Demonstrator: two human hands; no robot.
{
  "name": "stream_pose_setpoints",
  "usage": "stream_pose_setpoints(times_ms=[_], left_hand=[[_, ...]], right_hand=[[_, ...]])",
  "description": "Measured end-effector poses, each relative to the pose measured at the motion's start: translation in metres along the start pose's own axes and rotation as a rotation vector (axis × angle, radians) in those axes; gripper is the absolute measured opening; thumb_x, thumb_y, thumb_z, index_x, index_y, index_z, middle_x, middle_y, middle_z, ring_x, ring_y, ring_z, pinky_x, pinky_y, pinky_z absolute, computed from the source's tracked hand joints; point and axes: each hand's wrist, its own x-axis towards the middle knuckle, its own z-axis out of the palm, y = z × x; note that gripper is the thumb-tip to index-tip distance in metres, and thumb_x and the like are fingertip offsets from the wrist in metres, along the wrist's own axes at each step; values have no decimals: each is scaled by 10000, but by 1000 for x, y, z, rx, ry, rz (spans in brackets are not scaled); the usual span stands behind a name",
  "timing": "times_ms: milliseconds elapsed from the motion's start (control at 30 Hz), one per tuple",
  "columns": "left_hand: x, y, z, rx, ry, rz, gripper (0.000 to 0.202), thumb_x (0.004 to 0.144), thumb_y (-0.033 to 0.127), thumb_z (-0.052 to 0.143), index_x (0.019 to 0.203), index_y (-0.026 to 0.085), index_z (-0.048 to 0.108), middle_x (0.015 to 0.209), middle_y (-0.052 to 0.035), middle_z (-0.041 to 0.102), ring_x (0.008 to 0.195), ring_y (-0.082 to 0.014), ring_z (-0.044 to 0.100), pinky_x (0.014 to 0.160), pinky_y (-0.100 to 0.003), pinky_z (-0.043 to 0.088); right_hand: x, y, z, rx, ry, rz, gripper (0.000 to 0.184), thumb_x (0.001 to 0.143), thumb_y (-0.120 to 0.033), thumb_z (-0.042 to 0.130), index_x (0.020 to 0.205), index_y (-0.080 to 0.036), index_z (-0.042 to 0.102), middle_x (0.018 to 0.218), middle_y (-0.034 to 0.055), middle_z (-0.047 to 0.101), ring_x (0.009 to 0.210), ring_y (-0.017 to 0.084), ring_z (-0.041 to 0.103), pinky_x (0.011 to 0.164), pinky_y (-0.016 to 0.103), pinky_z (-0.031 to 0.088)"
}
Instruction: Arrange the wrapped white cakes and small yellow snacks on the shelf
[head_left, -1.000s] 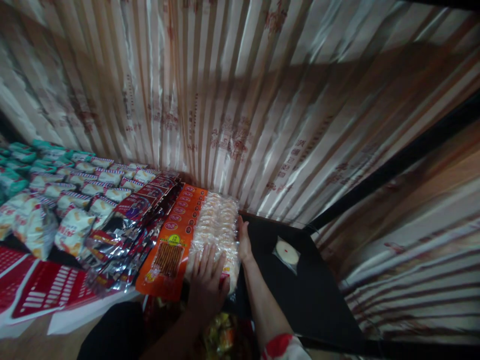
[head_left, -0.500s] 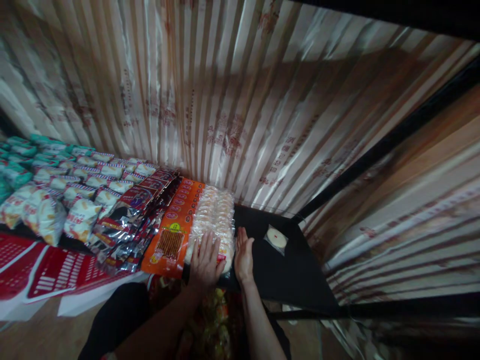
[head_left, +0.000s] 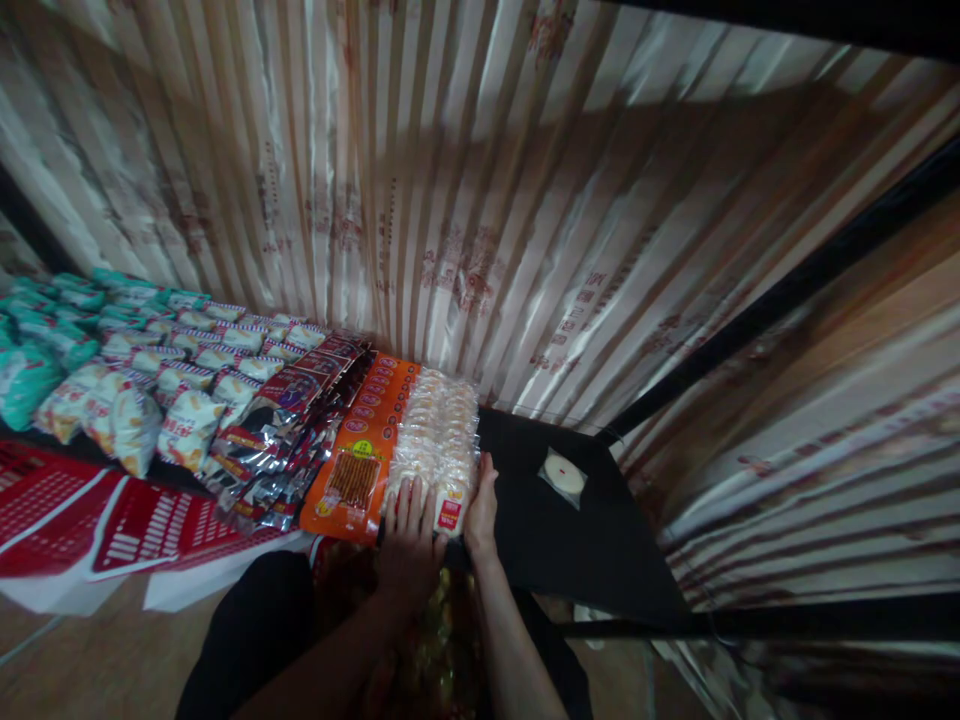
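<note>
Both hands have slid back to the near end of the cracker pack [head_left: 435, 445]. Left hand [head_left: 409, 530] lies flat and open on top of it; right hand [head_left: 481, 512] presses open against its right side. Left of the pack lies an orange packet [head_left: 364, 445], then silver bags [head_left: 277, 440]. Right of it, the black counter [head_left: 600, 540] holds one small disc [head_left: 564, 474]. Behind hangs a striped curtain [head_left: 450, 200].

Teal packets [head_left: 30, 340] run off the left edge — pack lettering too blurred to read.
</note>
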Motion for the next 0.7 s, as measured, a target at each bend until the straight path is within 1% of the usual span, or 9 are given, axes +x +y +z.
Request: stream_pose_setpoints(times_ms=[100, 167, 267, 300, 400, 500, 600, 700], left_hand=[[-1, 0, 0, -10, 16, -6, 540, 837, 374, 427, 1321, 137, 412, 1379, -134, 432, 1308, -284, 333, 1058, -481, 265], [-4, 0, -2, -19, 26, -20, 559, 834, 373, 428, 1329, 116, 396, 1383, -150, 421, 1313, -292, 323, 1055, -484, 270], [-11, 0, -6, -39, 11, -32, 594, 831, 372, 429, 1354, 100, 350, 1401, -162, 390, 1319, -297, 307, 1059, -490, 255], [-14, -1, -8, -48, -1, -27, 603, 832, 378, 428, 1361, 101, 338, 1408, -162, 381, 1323, -296, 300, 1063, -490, 246], [-19, -1, -11, -77, -36, -7, 614, 837, 392, 429, 1369, 105, 322, 1419, -160, 364, 1334, -288, 278, 1070, -478, 230], [-20, -3, -11, -95, -48, 5, 599, 842, 374, 429, 1367, 105, 325, 1420, -157, 363, 1338, -277, 275, 1070, -466, 231], [-20, -6, -13, -109, -24, 22, 582, 847, 361, 430, 1362, 107, 337, 1420, -154, 364, 1341, -271, 272, 1073, -454, 226], [-21, -9, -19, -139, -19, 43, 573, 849, 340, 434, 1370, 126, 327, 1441, -141, 333, 1355, -267, 242, 1074, -456, 222]], right_hand=[[-6, -3, -8, -148, 59, -84, 745, 829, -645, 242, 1403, -171, 271, 1471, 46, 298, 1353, 154, 257, 1115, 351, 178], [-16, -6, -16, -286, 108, -120, 715, 836, -624, 266, 1400, -185, 286, 1470, 42, 301, 1355, 164, 252, 1121, 356, 156], [-38, -8, -25, -464, 104, -54, 741, 803, -627, 362, 1401, -194, 300, 1467, 53, 304, 1353, 203, 264, 1118, 362, 170], [-45, -8, -27, -501, 97, -53, 750, 797, -627, 376, 1404, -193, 296, 1469, 55, 298, 1350, 215, 270, 1114, 368, 182], [-59, -4, -26, -612, 74, -66, 793, 774, -629, 417, 1416, -189, 267, 1464, 64, 304, 1343, 241, 286, 1095, 387, 227], [-62, -1, -21, -698, 54, -100, 818, 769, -639, 398, 1409, -143, 282, 1437, 105, 349, 1322, 258, 324, 1077, 401, 256], [-61, 0, -18, -754, 39, -139, 840, 768, -653, 368, 1398, -103, 299, 1424, 138, 365, 1313, 273, 336, 1074, 413, 254], [-64, -2, -17, -755, 58, -134, 853, 772, -654, 370, 1413, -102, 259, 1443, 140, 329, 1330, 275, 302, 1079, 417, 241]])
